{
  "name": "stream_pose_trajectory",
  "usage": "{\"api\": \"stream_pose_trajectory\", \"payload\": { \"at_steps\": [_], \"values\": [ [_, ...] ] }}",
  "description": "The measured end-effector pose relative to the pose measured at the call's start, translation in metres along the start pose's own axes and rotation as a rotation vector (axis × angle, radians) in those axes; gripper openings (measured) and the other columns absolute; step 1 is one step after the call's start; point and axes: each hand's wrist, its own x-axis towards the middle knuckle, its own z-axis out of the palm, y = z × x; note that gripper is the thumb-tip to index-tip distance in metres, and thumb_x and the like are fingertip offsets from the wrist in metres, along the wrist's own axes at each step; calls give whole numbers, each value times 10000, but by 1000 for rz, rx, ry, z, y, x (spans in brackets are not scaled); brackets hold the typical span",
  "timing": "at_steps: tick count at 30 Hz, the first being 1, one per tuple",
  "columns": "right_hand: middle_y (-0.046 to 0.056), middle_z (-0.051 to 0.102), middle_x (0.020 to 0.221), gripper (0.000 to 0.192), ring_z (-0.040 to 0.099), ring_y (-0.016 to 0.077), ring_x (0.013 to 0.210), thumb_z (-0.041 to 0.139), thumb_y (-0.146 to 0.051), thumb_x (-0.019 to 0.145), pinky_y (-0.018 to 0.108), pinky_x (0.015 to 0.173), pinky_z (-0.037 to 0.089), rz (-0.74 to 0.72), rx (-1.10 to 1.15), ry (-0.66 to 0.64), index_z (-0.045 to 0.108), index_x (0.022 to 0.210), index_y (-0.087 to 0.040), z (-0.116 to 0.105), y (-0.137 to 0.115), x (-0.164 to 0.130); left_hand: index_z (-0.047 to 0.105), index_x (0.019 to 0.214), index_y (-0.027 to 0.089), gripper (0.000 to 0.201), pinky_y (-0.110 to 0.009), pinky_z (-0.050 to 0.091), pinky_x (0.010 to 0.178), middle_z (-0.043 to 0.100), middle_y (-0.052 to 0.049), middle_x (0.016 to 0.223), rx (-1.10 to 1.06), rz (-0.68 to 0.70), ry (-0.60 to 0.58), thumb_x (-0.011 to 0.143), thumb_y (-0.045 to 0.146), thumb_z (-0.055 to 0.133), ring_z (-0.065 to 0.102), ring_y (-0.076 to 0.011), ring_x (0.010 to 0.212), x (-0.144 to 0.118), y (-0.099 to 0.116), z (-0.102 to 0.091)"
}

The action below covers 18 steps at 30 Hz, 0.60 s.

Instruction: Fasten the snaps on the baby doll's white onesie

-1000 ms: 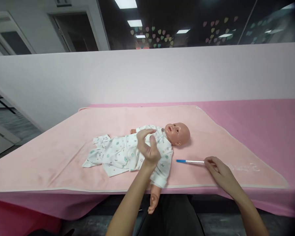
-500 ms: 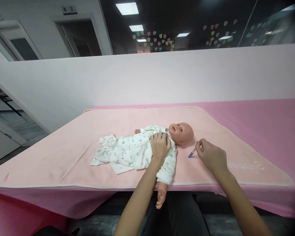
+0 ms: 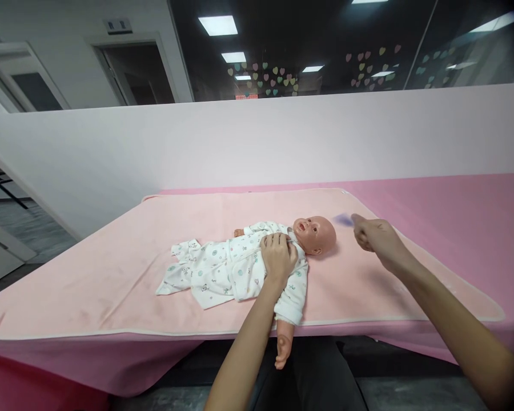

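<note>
A baby doll [image 3: 314, 234] in a white printed suit [image 3: 223, 268] lies on its back on a pale pink mat [image 3: 111, 268], head to the right. One doll arm hangs over the front edge. My left hand [image 3: 278, 257] rests palm down on the doll's chest, fingers bent on the cloth. My right hand [image 3: 374, 237] is raised beside the doll's head, fingers closed on a thin blue-tipped pen [image 3: 342, 220], which is blurred and points toward the head.
The mat lies on a table with a darker pink cover [image 3: 466, 211]. A white partition wall [image 3: 257, 142] runs along the back. The table's front edge is close to my body; a doorway stands at the far left.
My right hand picked the pen up off the mat and lifted it toward the doll's head. My left hand came down onto the doll's chest and stays there.
</note>
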Motion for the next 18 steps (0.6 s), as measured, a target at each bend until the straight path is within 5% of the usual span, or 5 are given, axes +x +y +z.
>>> {"api": "stream_pose_trajectory", "payload": {
  "at_steps": [5,18],
  "values": [
    [-75,190,427,499,164,42,398,490,-507,774,224,400,145,39,85,-46,227,470,-212,18,-27,-3,551,779,179,79,-386,303,887,569,-63,807,0,16,1,761,194,476,474,-215,836,0,0,-1],
    [-70,195,419,482,165,37,395,485,-477,768,218,392,141,72,106,-31,250,447,-205,39,-26,-6,551,780,184,74,-385,304,883,572,-63,806,-40,6,1,749,179,485,474,-217,835,0,0,-1]
  ]
}}
